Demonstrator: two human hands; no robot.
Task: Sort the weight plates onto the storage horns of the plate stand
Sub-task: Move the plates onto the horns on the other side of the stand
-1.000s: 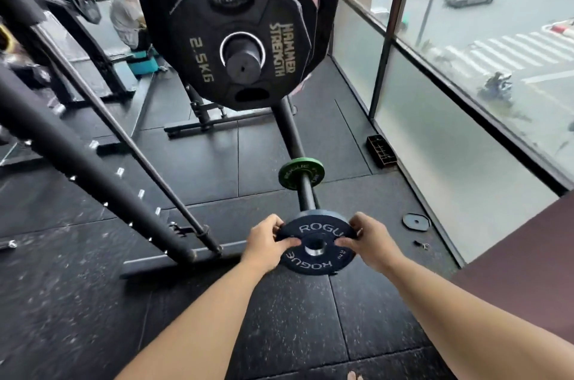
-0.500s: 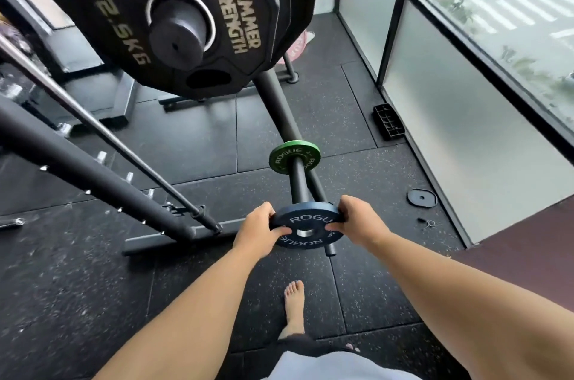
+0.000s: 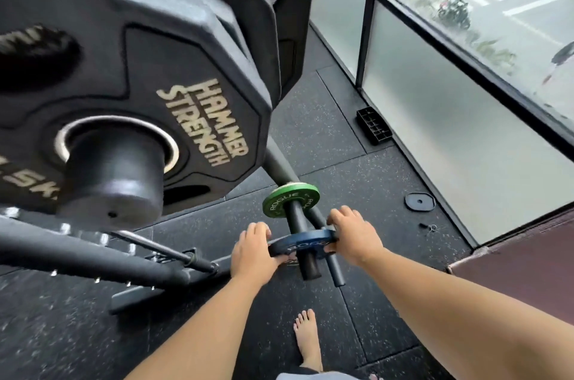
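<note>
Head view: the blue plate (image 3: 302,243), lettered ROGUE and threaded on a horn (image 3: 310,267), is gripped at its rim by the left hand (image 3: 253,252) and the right hand (image 3: 354,235). At 12 o'clock a green plate (image 3: 279,201), also ROGUE, is seen; at 10 o'clock, a black plate (image 3: 202,75) marked HAMMER STRENGTH.

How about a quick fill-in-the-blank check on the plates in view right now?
1. The held plate, gripped at its rim by the left hand and right hand, is coloured ___.
2. The second plate, farther up the same horn, is coloured ___.
3. The small black plate near the window lies on the ___.
4. The big plate overhead reads Hammer ___.
Missing words: blue; green; floor; Strength.
</note>
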